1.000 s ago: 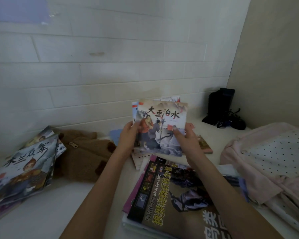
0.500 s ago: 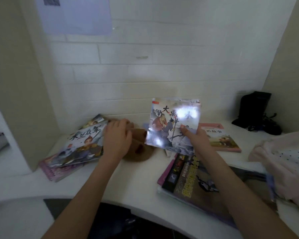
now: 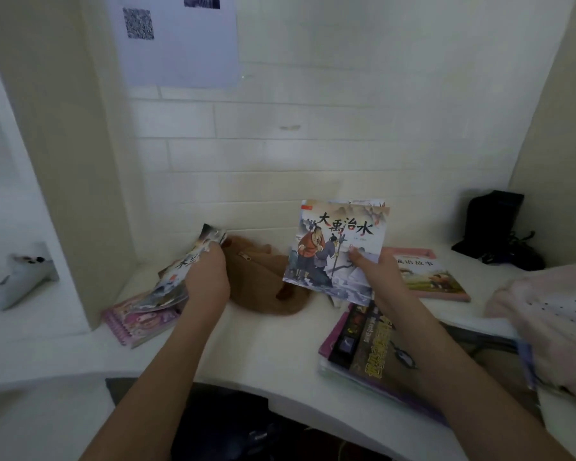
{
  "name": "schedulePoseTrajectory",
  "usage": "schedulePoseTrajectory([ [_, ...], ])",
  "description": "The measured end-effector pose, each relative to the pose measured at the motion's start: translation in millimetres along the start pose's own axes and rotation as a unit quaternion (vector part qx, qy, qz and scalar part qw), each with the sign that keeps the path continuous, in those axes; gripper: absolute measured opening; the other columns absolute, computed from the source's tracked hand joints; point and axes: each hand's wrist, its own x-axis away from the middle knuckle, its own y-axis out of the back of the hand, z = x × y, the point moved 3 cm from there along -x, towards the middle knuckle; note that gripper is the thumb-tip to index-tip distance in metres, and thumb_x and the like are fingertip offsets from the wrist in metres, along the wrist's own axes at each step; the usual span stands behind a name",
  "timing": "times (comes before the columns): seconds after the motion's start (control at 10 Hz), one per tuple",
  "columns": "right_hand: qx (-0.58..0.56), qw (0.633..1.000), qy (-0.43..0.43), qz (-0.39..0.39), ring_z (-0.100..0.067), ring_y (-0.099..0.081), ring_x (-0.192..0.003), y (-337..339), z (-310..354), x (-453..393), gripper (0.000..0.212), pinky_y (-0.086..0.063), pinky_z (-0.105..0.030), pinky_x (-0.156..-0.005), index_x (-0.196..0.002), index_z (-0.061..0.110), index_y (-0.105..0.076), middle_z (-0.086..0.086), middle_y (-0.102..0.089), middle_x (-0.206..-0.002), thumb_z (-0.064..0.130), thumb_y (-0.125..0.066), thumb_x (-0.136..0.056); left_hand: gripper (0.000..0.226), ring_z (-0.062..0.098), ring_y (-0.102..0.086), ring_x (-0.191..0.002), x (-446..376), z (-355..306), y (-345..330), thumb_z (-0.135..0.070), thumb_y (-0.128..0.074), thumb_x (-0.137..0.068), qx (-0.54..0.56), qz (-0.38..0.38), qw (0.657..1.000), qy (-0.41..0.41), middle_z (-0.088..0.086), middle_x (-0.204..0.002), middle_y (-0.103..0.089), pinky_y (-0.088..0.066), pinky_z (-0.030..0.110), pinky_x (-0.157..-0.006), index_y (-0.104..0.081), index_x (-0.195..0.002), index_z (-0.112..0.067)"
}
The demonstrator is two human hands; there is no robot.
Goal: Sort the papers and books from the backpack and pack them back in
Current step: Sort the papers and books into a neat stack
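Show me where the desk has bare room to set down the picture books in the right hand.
Bare desk lies in front of the brown pouch, between the left hand and the dark magazine stack. The right side is crowded: pink book, pink backpack.

— From where is the camera looking?

— It is sitting on the person's head and is looking forward and down at the white desk [image 3: 273,344], close to it. Both forearms are entering from the bottom edge.

— Which way is it facing?

— It is facing the tiled wall [image 3: 313,154] beyond the left hand [image 3: 207,281] and the right hand [image 3: 379,277]. The wide lens is bending the edges.

— Is another view sharing the scene?

— No, only this one view.
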Motion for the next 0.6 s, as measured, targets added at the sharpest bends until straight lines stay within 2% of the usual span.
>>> schedulePoseTrajectory([
  [0.1,0.015,1.0,0.004,-0.017,-0.018,-0.064,-0.088,3.4,1.3,3.0,0.021,-0.05,-0.029,-0.075,-0.104,0.015,-0.061,-0.004,-0.068,-0.103,0.024,-0.067,-0.087,0.06,0.04,-0.052,-0.112,-2.0,-20.9,16.0,0.011,-0.041,-0.086,0.03,-0.05,0.998,-0.031,0.025,-0.134,-0.046,-0.045,0.046,-0.09,-0.027,-0.142,-0.005],
  [0.2,0.046,0.998,-0.027,-0.042,-0.022,-0.064,-0.087,9.4,5.1,0.1,0.028,-0.05,-0.029,-0.072,-0.106,0.007,-0.061,-0.01,-0.067,-0.106,0.025,-0.068,-0.086,0.068,0.034,-0.05,-0.121,4.3,-65.9,27.6,0.008,-0.039,-0.088,0.053,-0.084,0.99,-0.102,0.015,-0.147,-0.038,-0.042,0.041,-0.096,-0.018,-0.148,-0.014],
  [0.3,0.025,0.995,-0.094,-0.018,-0.024,-0.063,-0.098,20.1,3.4,-2.4,0.031,-0.052,-0.035,-0.081,-0.111,0.011,-0.06,-0.011,-0.063,-0.122,0.034,-0.062,-0.09,0.068,0.019,-0.057,-0.103,27.7,-122.5,12.2,0.007,-0.044,-0.088,0.032,-0.054,0.967,-0.246,0.01,-0.137,-0.049,-0.047,0.028,-0.078,-0.02,-0.147,-0.016],
  [0.4,-0.064,0.981,-0.176,-0.044,-0.029,-0.06,-0.106,35.5,0.1,-6.0,0.059,-0.051,-0.04,-0.091,-0.136,0.007,-0.043,-0.014,-0.057,-0.128,0.05,-0.04,-0.096,0.079,0.028,-0.04,-0.13,57.2,-165.3,-28.8,0.006,-0.05,-0.085,-0.002,0.045,0.922,-0.384,0.014,-0.15,-0.031,-0.039,0.035,-0.1,-0.008,-0.15,-0.011],
  [0.5,-0.134,0.946,-0.281,-0.086,-0.013,-0.05,-0.118,55.3,-7.1,0.8,0.061,-0.047,-0.024,-0.088,-0.143,0.011,-0.019,-0.004,-0.045,-0.137,0.045,0.005,-0.098,0.08,0.029,-0.033,-0.136,83.8,-184.0,-62.8,0.006,-0.048,-0.086,-0.016,0.133,0.883,-0.449,0.013,-0.155,-0.021,-0.037,0.039,-0.102,-0.006,-0.15,-0.015],
  [0.6,-0.262,0.924,-0.253,-0.116,-0.017,-0.044,-0.121,91.7,-10.0,4.9,0.059,-0.045,-0.028,-0.093,-0.14,0.005,-0.034,-0.006,-0.044,-0.132,0.039,-0.004,-0.103,0.078,0.029,-0.036,-0.134,99.5,-185.3,-79.7,0.008,-0.045,-0.086,0.015,0.176,0.862,-0.475,0.012,-0.155,-0.022,-0.04,0.041,-0.099,-0.008,-0.15,-0.018],
])
